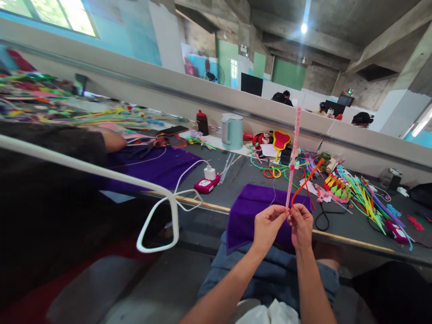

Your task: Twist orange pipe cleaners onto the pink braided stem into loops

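Pinched at its lower end, a long pink pipe-cleaner stem [294,148] stands almost upright above my fingertips. My left hand [272,225] grips its base between thumb and forefinger. Close against it, my right hand [300,222] is closed on an orange pipe cleaner [307,181], which bends up and to the right. The fingertips of both hands nearly meet, so the joint between stem and orange piece is mostly hidden. Beneath the hands a purple cloth [245,216] hangs over the table's front edge.
Scissors [272,172], a pale blue kettle [232,131] and a white charger [209,173] stand on the dark table. Bundles of colored pipe cleaners [367,198] lie to the right. At left are a co-worker's arm [113,140] and a white curved frame [158,189].
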Motion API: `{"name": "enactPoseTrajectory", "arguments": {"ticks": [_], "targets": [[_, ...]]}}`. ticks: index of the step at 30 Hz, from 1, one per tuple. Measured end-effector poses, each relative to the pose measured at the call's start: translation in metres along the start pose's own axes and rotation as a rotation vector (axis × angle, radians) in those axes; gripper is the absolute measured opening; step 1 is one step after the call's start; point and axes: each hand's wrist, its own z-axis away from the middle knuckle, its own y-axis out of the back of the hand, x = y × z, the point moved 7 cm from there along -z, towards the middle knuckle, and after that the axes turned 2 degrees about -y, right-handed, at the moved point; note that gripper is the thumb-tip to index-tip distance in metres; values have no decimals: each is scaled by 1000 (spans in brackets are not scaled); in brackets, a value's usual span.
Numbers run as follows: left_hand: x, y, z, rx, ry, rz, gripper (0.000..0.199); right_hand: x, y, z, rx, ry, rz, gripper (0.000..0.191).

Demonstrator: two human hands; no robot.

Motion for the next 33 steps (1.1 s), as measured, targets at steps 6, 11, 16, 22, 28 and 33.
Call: {"name": "enactPoseTrajectory", "arguments": {"ticks": [6,11,16,22,28,33], "targets": [[5,0,3,-56,-127,-182,5,14,3,-2,15,-127,-54,20],[-9,0,-3,-103,-47,-144,3,17,3,-1,-32,-246,-47,17],[-13,2,-4,-163,-128,-244,8,17,5,-2,16,-243,28,18],[-20,-6,2,-226,-88,-218,10,19,10,-3,82,-230,9,18],[-37,-3,-5,-198,215,94,11,31,7,-1,-59,-443,-140,24],[-48,2,-5,-217,389,190,24,35,7,2,-108,-540,-170,16]]}}
